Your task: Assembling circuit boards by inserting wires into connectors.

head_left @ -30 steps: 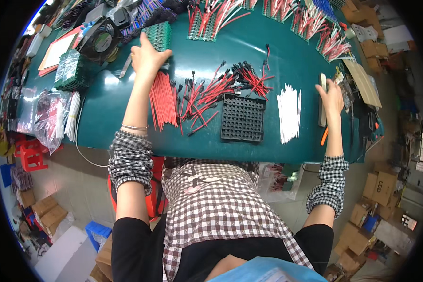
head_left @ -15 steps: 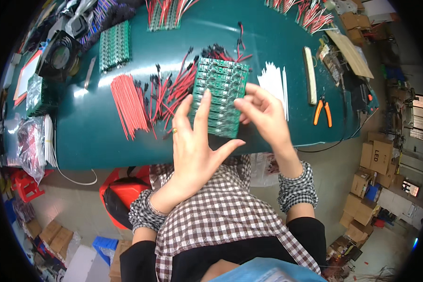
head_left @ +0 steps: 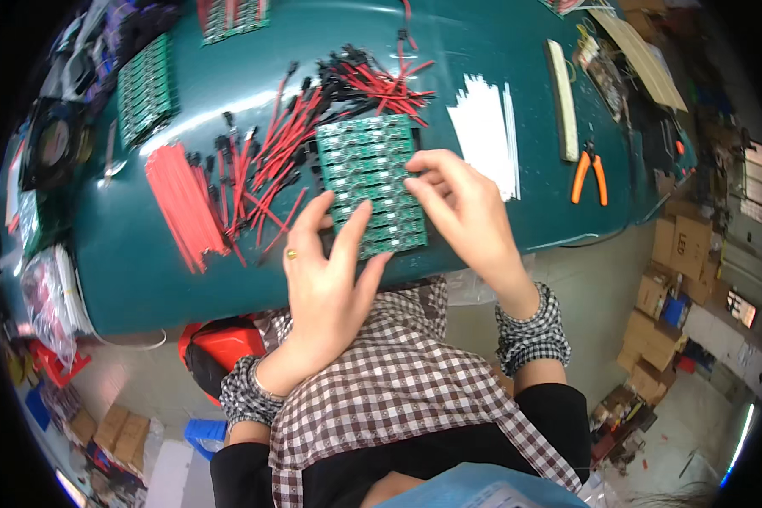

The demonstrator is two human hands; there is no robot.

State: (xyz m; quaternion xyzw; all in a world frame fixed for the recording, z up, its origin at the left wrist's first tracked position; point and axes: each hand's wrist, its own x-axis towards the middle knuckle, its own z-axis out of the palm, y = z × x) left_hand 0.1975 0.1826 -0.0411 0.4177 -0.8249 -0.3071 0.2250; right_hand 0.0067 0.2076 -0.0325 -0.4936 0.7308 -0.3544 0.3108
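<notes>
A green circuit board panel [head_left: 372, 157], made of several rows of small boards, sits in front of me at the table's near side. My left hand [head_left: 326, 275] has its fingers spread, with fingertips on the panel's lower left part and the thumb by its near edge. At the right edge, my right hand [head_left: 474, 212] has curled fingers, thumb and index closed on the panel's rim. Behind the panel lie red and black wires with black connectors [head_left: 288, 135] in a loose heap. A bundle of red wires or tubes [head_left: 182, 203] lies to the left.
On the green table [head_left: 254, 300], white strips [head_left: 483, 127] lie right of the panel, then a long pale bar [head_left: 560, 102] and orange-handled pliers [head_left: 589, 178]. Other circuit panels [head_left: 146, 89] stand at the far left near a black fan [head_left: 55, 144]. Cardboard boxes [head_left: 686, 245] sit at the right.
The panel has gone from tilted to flatter, and my left hand has lowered along its near left side. My right hand stays by the right edge. The whole view has shifted somewhat.
</notes>
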